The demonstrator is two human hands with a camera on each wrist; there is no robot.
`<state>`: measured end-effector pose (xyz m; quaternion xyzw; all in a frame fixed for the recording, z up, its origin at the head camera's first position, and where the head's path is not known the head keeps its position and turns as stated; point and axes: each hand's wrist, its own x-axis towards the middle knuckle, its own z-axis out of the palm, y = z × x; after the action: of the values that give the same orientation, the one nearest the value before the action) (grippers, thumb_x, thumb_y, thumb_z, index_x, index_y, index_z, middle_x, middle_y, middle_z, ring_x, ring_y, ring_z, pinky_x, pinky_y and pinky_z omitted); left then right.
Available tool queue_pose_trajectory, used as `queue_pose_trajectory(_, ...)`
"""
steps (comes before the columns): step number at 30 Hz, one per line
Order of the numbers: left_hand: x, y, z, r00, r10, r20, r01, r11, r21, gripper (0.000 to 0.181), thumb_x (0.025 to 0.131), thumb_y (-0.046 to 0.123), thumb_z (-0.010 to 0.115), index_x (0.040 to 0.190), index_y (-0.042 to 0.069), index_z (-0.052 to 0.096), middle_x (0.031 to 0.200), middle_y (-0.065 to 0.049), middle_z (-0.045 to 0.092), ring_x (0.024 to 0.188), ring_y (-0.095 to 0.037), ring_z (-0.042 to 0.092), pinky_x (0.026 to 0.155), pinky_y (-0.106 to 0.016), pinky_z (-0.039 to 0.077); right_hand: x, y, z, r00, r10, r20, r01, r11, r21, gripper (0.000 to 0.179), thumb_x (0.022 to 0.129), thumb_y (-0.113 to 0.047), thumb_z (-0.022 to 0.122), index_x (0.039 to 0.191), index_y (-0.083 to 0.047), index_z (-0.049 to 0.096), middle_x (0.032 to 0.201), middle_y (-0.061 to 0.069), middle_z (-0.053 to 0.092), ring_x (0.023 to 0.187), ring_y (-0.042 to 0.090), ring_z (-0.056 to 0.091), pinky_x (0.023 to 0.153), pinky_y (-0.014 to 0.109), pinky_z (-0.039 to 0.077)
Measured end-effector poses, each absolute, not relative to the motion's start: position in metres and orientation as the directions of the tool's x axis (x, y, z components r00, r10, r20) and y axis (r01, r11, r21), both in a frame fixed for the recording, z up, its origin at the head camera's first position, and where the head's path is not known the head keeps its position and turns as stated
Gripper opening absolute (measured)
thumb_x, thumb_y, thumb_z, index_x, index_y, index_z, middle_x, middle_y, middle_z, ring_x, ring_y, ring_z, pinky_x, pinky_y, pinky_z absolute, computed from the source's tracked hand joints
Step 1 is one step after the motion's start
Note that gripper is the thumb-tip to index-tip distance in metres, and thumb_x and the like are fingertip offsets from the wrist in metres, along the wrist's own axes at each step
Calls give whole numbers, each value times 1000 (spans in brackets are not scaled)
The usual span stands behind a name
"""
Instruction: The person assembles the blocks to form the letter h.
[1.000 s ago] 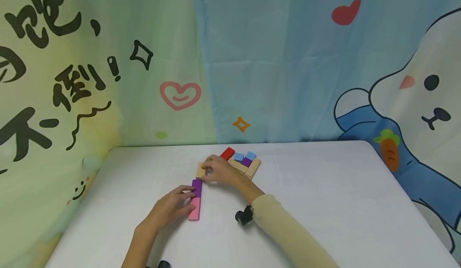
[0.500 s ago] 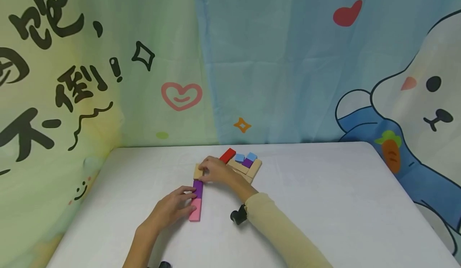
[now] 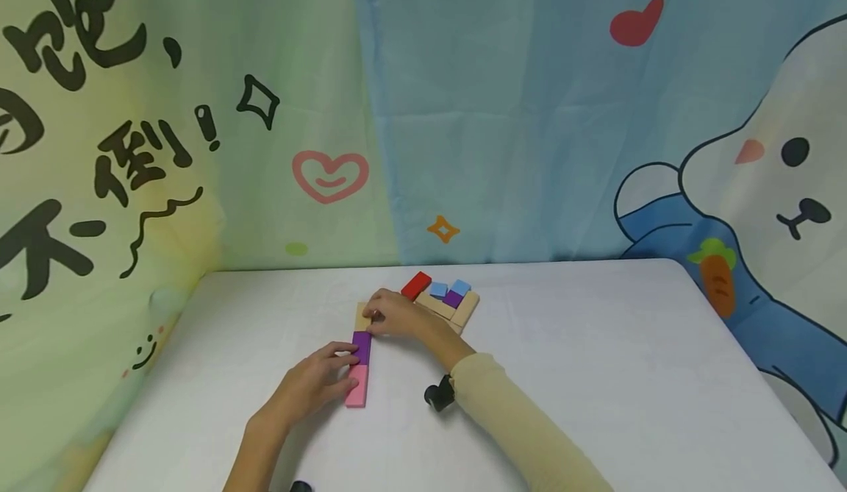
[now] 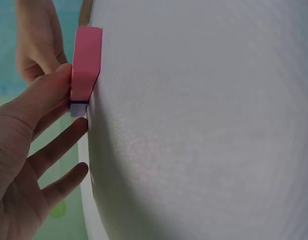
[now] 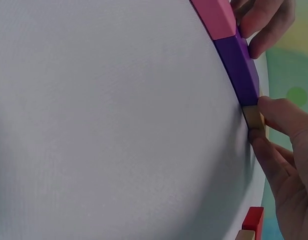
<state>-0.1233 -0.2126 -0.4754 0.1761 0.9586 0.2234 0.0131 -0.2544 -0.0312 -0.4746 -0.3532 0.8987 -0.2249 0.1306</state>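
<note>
A pink block (image 3: 356, 387) and a purple block (image 3: 361, 348) lie end to end in a line on the white table. At the purple block's far end sits a tan wooden block (image 3: 361, 318), continuing the line. My right hand (image 3: 400, 314) pinches this tan block between thumb and fingers; in the right wrist view its end (image 5: 253, 117) meets the purple one. My left hand (image 3: 317, 383) rests along the left side of the row, thumb against the pink block (image 4: 87, 60), fingertips at the purple one. Its other fingers are spread out straight in the left wrist view.
Behind my right forearm is a group of blocks: a red block (image 3: 416, 286), two light blue blocks (image 3: 460, 287), a purple one (image 3: 453, 298) and tan ones (image 3: 466, 308). The table's far edge meets a printed curtain (image 3: 503, 146).
My right hand has shifted slightly left with the tan block, bringing it into line with the purple one. My left hand stays in place on the row.
</note>
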Motion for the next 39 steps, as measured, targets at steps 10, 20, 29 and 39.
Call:
queue_pose_trajectory(10,-122,-214,-476,-934,352,64,345,836,427,38,81,34,68,116,17,65,124,4,56,112,-17,58,90,-39,50,-252,-30,-479,-713,-698,-57,-586,639,-498,30,87,-27,63,113,-14,66,125,7,54,105,12,56,94,23,47)
queue_pose_trajectory(20,-121,-214,-475,-923,375,83,374,829,417,40,82,34,66,118,15,64,124,1,57,112,-19,58,92,-39,49,-250,-28,-478,-697,-715,-60,-609,634,-476,32,88,-28,60,117,-14,64,129,7,53,119,17,51,102,28,43)
queue_pose_trajectory(29,-122,-213,-476,-925,371,76,367,829,423,41,82,34,67,118,16,64,125,2,57,113,-20,58,93,-40,49,-231,-5,-462,-752,-658,32,-619,690,-375,42,89,-37,58,128,-21,55,142,5,42,132,21,38,107,39,38)
queue_pose_trajectory(39,-121,-215,-476,-927,365,84,365,830,422,39,81,31,68,116,14,65,124,1,57,112,-21,58,92,-40,49,-221,67,-461,-808,-583,84,-552,698,-457,47,87,-30,62,131,-15,53,136,8,49,127,27,43,103,45,40)
